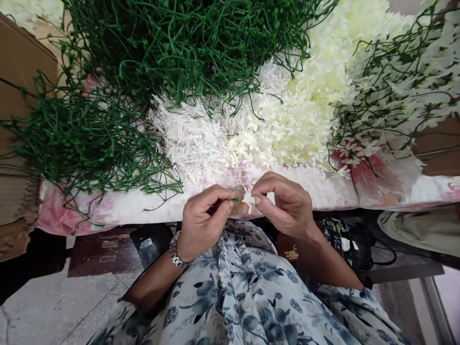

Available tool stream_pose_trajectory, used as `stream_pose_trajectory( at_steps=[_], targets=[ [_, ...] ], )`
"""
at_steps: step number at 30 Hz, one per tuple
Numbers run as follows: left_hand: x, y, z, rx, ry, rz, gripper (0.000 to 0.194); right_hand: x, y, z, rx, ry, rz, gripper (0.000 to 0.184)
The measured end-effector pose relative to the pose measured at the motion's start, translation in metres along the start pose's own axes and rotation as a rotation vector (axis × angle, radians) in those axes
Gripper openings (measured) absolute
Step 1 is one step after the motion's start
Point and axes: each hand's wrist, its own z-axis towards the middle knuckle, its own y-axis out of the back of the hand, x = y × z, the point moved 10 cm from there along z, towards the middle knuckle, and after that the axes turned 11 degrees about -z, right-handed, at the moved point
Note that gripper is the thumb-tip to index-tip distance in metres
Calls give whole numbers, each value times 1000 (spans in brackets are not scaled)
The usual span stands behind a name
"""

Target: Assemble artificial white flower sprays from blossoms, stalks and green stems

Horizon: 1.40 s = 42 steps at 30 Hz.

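Observation:
My left hand point(204, 215) pinches a thin green plastic stem point(236, 199), most of it hidden by the fingers. Between my two hands a small white artificial flower point(248, 199) sits at the stem's tip. Thumb and forefinger of my right hand point(285, 203) are closed on the flower's right side. Just beyond the hands lie a heap of thin white plastic pieces point(194, 139) and a pile of loose cream-white flower heads point(287, 129).
Green plastic stems form a large heap point(194, 43) at the back and a smaller one point(82, 134) at left. Stems with white flowers point(406, 86) lie at right. A floral cloth point(330, 189) covers the table. Cardboard boxes point(27, 57) stand at the left edge.

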Motion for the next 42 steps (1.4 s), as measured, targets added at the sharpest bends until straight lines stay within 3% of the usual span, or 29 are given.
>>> stream_pose_trajectory(
  at_steps=[5, 16, 29, 42],
  targets=[
    [-4, -2, -2, 2, -46, 1, 12, 22, 3, 0, 19, 140, -181, 10],
    [-27, -11, -4, 75, -271, 233, 23, 38, -5, -11, 43, 320, -503, 16],
    [-23, -18, -3, 127, -365, 388, 21, 22, -17, -13, 96, 234, -518, 11],
    [0, -25, 2, 184, -304, 356, 19, -4, -26, -17, 162, 146, -407, 11]
  ],
)
